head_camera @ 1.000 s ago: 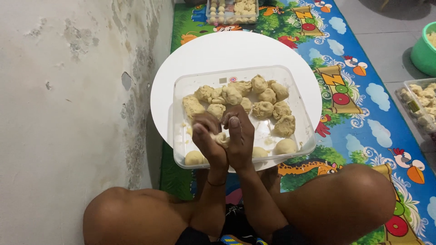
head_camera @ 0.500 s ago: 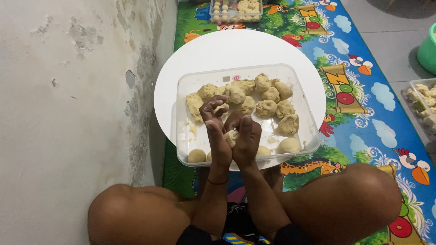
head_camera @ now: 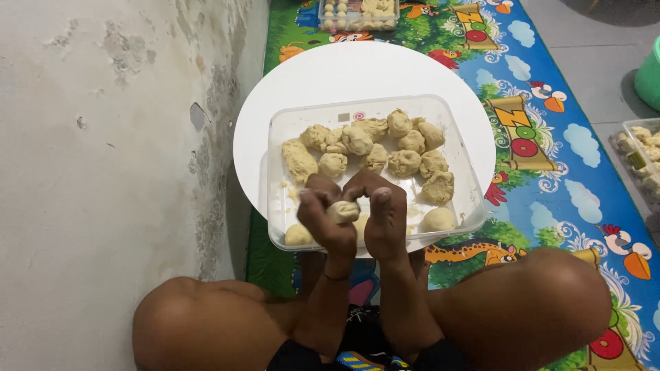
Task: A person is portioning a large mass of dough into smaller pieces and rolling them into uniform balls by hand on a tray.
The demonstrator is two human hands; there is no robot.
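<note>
My left hand and my right hand meet above the near edge of a clear plastic container. Both pinch one small pale dough ball between fingers and thumbs. Several rough dough lumps lie in the far half of the container. Smooth dough balls rest along its near side, one at the near left corner. The container sits on a round white tray.
A stained grey wall runs along the left. A colourful cartoon mat covers the floor. Another container of dough pieces stands beyond the tray, one more at the right edge beside a green bucket. My bent knees flank the hands.
My hands have drawn slightly nearer and lifted, still working the same small dough ball between them. The view has shifted a little.
</note>
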